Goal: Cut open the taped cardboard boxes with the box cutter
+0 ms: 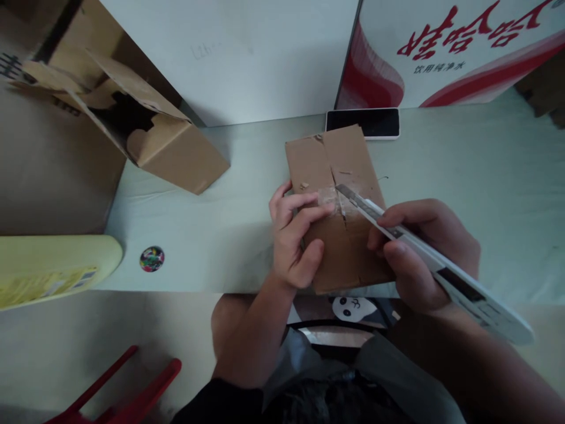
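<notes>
A small brown cardboard box (pixel 339 159) lies flat on the pale table (pixel 463 194), its top flaps closed with a strip of clear tape across the middle. My left hand (pixel 293 238) rests on the box's left side, fingers curled and pressing near the tape. My right hand (pixel 424 253) grips a white utility knife (pixel 441 265). Its blade tip touches the taped seam at the middle of the box.
An open empty cardboard box (pixel 163 138) lies tipped at the table's back left. A phone (pixel 362 122) lies behind the small box, below a white and red printed carton (pixel 450 47). A round sticker (pixel 152 258) sits near the front edge. A yellow object (pixel 53 268) lies at left.
</notes>
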Available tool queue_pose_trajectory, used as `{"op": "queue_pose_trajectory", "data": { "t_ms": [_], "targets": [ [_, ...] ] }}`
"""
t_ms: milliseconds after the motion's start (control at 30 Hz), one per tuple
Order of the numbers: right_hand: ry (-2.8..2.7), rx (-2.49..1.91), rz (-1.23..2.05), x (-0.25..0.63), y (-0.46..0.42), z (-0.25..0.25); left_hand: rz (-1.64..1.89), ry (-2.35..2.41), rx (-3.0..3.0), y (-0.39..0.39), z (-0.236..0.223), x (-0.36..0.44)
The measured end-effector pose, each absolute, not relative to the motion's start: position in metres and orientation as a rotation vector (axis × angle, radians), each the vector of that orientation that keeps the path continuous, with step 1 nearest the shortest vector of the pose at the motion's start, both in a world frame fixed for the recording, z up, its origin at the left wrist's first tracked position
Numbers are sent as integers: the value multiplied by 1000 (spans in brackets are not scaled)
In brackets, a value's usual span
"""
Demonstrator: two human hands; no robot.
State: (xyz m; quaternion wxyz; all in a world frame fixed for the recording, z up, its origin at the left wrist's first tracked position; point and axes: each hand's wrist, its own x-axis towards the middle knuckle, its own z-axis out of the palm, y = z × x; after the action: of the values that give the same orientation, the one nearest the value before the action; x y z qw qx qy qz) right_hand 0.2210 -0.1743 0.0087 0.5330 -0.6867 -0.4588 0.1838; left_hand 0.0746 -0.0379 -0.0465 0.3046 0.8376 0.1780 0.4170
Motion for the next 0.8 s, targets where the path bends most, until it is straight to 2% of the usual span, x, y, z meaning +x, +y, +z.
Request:
{"op": "queue_pose_trajectory", "data": {
  "t_ms": [100, 200, 333, 567, 800],
  "targets": [
    [-1017, -1419, 463, 217, -171, 11, 1126, 430, 2283, -38, -44, 71],
    [-929, -1388, 500, 216, -169, 12, 1125, 361, 2337, -36, -42, 67],
    [-934, -1487, 465, 219, -171, 10, 1083, 359, 2356, -35, -40, 64],
    [-1176, -1810, 208, 218, -170, 20, 1117, 383, 2305, -39, -43, 67],
    [-1260, -1848, 263, 218, -165, 28, 1134, 366, 2288, -40, -44, 68]
  ]
}}
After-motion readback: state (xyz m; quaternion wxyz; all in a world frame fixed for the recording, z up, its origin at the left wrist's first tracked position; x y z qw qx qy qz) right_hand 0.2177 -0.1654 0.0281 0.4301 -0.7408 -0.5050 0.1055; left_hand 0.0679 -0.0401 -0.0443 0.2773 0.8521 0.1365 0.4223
